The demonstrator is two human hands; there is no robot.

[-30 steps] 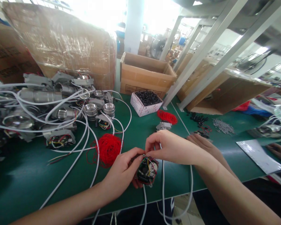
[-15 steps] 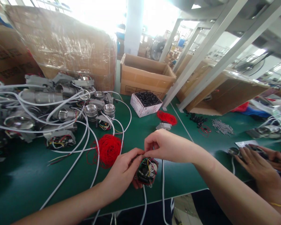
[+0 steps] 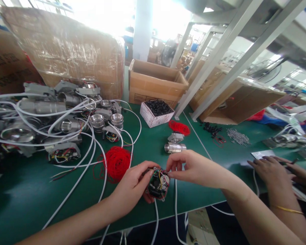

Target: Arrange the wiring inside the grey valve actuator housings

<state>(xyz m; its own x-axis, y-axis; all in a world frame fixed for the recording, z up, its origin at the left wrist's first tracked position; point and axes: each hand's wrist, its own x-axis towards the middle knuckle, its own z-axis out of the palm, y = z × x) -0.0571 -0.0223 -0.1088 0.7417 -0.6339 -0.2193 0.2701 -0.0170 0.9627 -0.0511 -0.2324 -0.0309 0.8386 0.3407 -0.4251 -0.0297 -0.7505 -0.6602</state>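
Note:
My left hand is closed round an open valve actuator housing, its thumb along the top left edge. Green, yellow, red and white wires and dark parts show inside the housing, which has a red line round its rim. At the upper right edge of the housing, my right hand has thumb and fingers pinched together; what lies between the fingertips is too small to make out. Just beyond the right hand stands a metal valve body with a grey top. A tangle of red rings lies left of the housing.
Grey valve units with white cables crowd the left. Behind are a patterned box of black parts, a second red ring pile and a carton. Metal posts rise on the right, near a co-worker's hands.
My right hand has moved from the top left corner of the housing to its upper right edge, uncovering the metal valve body. The left hand keeps its hold. The co-worker's hands have shifted.

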